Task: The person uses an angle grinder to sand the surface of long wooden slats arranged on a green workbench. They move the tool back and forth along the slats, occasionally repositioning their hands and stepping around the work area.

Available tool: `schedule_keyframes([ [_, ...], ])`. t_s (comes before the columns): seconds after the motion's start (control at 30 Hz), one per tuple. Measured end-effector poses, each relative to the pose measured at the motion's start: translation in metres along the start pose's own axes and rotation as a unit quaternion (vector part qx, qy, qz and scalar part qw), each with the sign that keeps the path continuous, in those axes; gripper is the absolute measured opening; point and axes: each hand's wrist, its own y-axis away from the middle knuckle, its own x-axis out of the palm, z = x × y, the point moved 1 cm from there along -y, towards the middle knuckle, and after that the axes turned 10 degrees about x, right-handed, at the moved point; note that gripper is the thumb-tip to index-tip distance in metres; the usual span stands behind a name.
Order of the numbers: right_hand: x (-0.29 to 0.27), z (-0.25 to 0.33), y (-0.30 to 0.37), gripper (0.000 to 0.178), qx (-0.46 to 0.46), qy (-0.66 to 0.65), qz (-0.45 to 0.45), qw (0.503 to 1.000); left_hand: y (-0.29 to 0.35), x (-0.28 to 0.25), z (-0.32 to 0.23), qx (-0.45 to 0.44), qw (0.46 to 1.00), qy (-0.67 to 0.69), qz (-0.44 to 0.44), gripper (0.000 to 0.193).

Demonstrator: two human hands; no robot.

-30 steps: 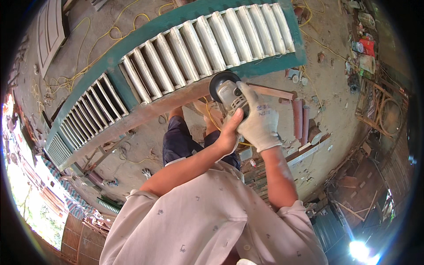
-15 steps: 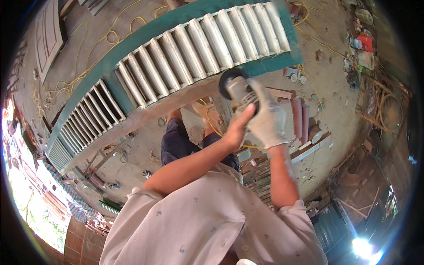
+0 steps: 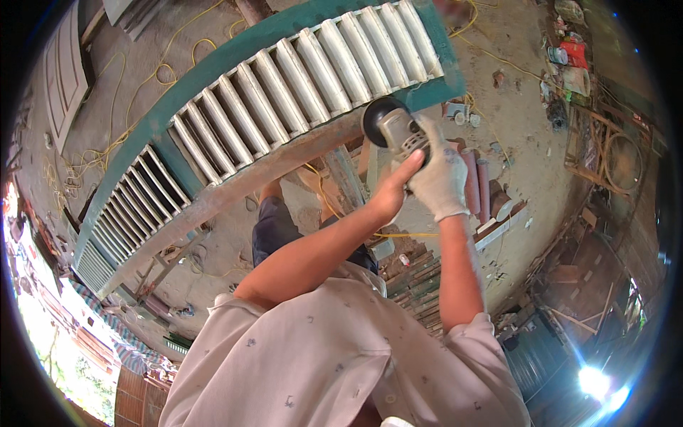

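While my gloved right hand (image 3: 441,174) wraps the grinder (image 3: 397,132) body, my bare left hand (image 3: 393,192) closes on its rear from below, so both grips are fully shut on the tool. Over the last second I have carried it up and to my right, and its dark disc (image 3: 377,117) now sits at the lower green rail of the shutter (image 3: 299,78), near its right end, where before it hung lower, off the frame. I cannot tell whether the disc touches the wood. I judge the work is shifting along the rail. Pale slats run above it; the shutter lies on a rough worktop (image 3: 235,188), and a yellow cord (image 3: 324,188) trails below my arms.
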Motion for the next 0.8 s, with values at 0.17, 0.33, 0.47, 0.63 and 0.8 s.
schedule_keyframes([
  [0.17, -0.013, -0.008, -0.004, 0.070, 0.047, 0.023, -0.025, 0.998, -0.013, 0.012, 0.002, -0.076, 0.997, -0.008, 0.033, 0.071],
  [0.33, 0.021, 0.007, 0.027, 0.069, -0.006, -0.009, 0.005, 1.000, 0.025, -0.030, 0.017, 0.035, 0.999, 0.016, -0.028, 0.066],
  [0.47, 0.035, 0.033, 0.045, 0.070, -0.020, 0.013, 0.059, 0.998, 0.069, -0.043, -0.010, 0.034, 0.995, 0.076, -0.058, 0.069],
  [0.63, 0.025, 0.002, 0.024, 0.068, -0.004, -0.021, 0.002, 1.000, 0.027, -0.031, 0.012, 0.037, 0.997, 0.046, -0.044, 0.065],
  [0.8, -0.015, -0.031, -0.009, 0.065, 0.033, 0.018, -0.057, 0.998, -0.033, 0.020, 0.005, -0.088, 0.993, -0.050, 0.062, 0.066],
])
